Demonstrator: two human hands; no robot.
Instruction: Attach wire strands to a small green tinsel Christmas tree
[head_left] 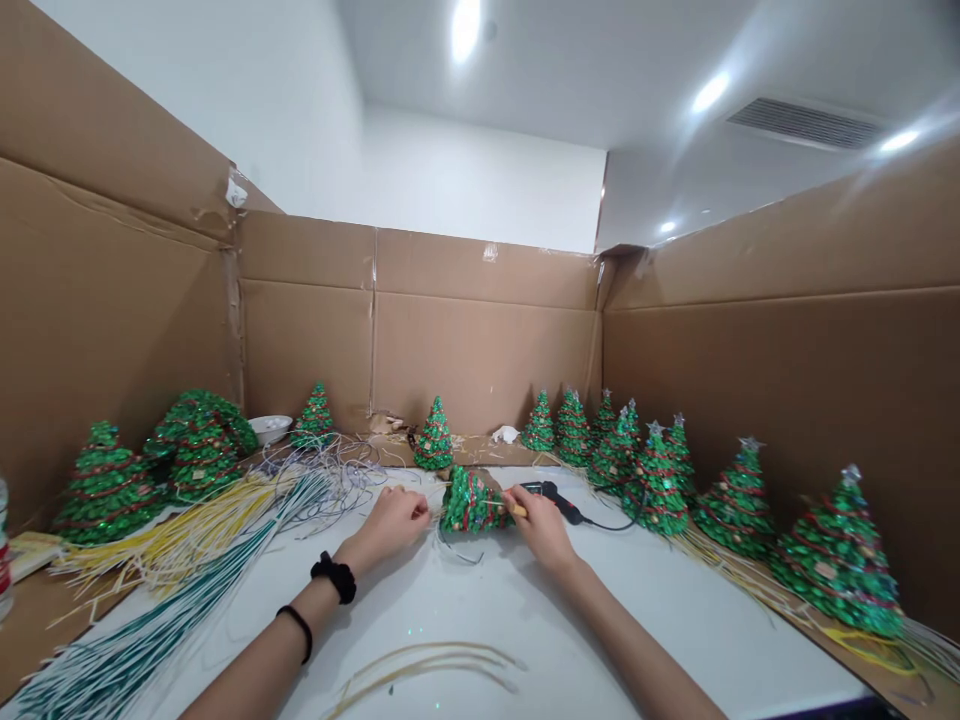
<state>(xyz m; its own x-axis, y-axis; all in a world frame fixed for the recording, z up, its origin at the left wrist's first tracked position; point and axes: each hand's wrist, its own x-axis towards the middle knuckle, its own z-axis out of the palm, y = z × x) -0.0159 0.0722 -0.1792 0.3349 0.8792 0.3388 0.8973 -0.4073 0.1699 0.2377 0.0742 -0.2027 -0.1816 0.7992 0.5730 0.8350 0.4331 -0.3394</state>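
A small green tinsel tree (471,502), wound with red trim, lies on its side on the white surface (525,620), held between the two hands. The right hand (541,525) is closed on the tree's base end, fingers curled around it, while the left hand (395,520) sits just off the pointed end with its fingers pinched together on what looks like a thin strand; I cannot tell exactly what it grips. Just beyond the right hand lies a black glue gun (559,497) with its cord trailing off to the right. Out past the left hand, bundles of yellow strips (187,535) and green-and-white strips (165,610) fan across the surface. A few pale strips (427,662) lie loose near the forearms. Finished trees with silver stars (739,505) stand in a row to the right of the right hand, more trees (109,485) cluster to the left, and cardboard walls (480,330) close it all in.
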